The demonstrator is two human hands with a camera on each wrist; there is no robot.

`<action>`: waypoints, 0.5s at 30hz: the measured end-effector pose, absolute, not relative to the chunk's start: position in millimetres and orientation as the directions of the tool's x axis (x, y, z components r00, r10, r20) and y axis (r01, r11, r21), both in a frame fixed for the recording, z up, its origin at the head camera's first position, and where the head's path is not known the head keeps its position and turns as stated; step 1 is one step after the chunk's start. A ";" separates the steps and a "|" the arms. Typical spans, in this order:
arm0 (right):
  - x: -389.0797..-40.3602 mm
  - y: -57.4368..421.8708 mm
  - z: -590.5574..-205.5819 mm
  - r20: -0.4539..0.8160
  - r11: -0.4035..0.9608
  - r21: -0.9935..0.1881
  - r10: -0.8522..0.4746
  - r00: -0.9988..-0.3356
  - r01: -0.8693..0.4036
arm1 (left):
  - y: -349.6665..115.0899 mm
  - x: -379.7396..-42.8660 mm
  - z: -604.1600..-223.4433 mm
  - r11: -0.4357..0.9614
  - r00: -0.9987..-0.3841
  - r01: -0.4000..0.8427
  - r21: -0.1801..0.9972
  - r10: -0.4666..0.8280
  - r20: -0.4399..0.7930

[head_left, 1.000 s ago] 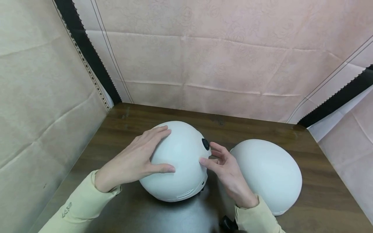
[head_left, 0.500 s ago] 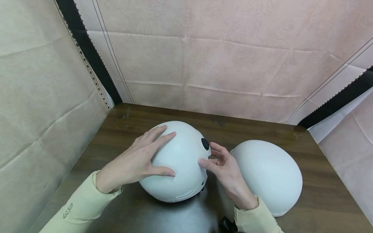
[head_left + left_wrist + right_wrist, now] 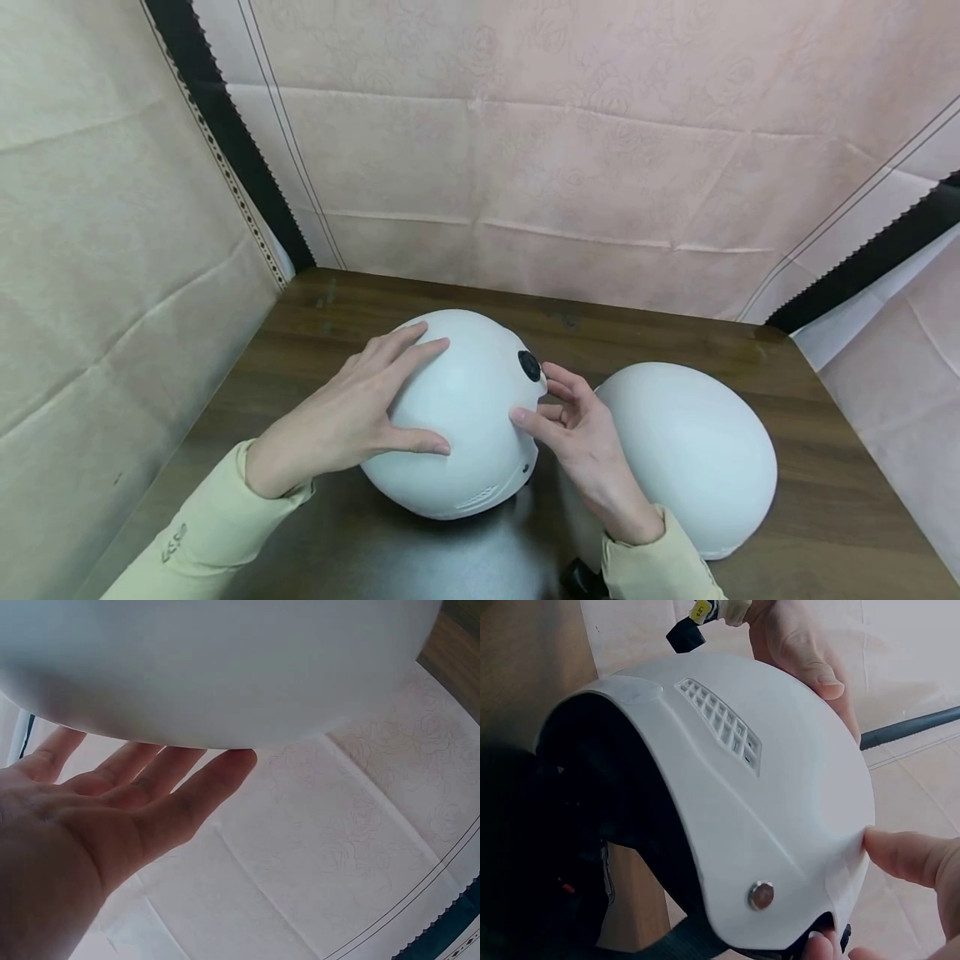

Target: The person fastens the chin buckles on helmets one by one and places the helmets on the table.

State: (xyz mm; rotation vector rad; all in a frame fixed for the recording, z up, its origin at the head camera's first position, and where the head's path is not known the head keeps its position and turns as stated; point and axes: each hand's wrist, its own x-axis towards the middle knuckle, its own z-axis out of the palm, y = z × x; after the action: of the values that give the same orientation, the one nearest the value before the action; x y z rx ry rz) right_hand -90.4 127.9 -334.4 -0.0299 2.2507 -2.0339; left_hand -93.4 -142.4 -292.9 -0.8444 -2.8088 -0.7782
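Observation:
A white helmet (image 3: 480,375) sits on the table in the head view, with a black oval part (image 3: 529,366) on its right side. My left hand (image 3: 352,408) rests on its left side, fingers and thumb spread over the shell. At the right edge my right hand (image 3: 581,433) holds the rim. The right wrist view shows my thumb (image 3: 907,855) against the outer shell and a fingertip (image 3: 819,946) inside a rim cutout. Visible there too are a vent grille (image 3: 721,724), a metal rivet (image 3: 761,895), the dark interior and a dark strap (image 3: 686,941).
A second white dome-shaped shell (image 3: 686,450) stands close on the right, just beyond my right hand. The brown wooden table (image 3: 360,292) is enclosed by pale fabric walls (image 3: 525,167) at the back and sides. A black object (image 3: 583,578) shows beside my right sleeve.
The helmet has turned or shifted very slightly to the right. My left index finger and thumb have moved a little lower on the shell. My right hand keeps its place at the rim.

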 end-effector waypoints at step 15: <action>-87.5 129.2 -330.3 -0.032 0.064 -0.998 -0.082 -0.996 0.026 | -143.2 -93.8 -289.4 0.710 -0.823 0.568 0.417 0.504 0.263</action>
State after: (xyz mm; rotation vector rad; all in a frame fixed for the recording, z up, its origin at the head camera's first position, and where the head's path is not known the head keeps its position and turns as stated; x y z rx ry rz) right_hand -87.5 129.2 -330.3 -0.0581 2.2320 -2.0964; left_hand -93.8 -143.2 -289.4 -0.8767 -2.7839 -0.7434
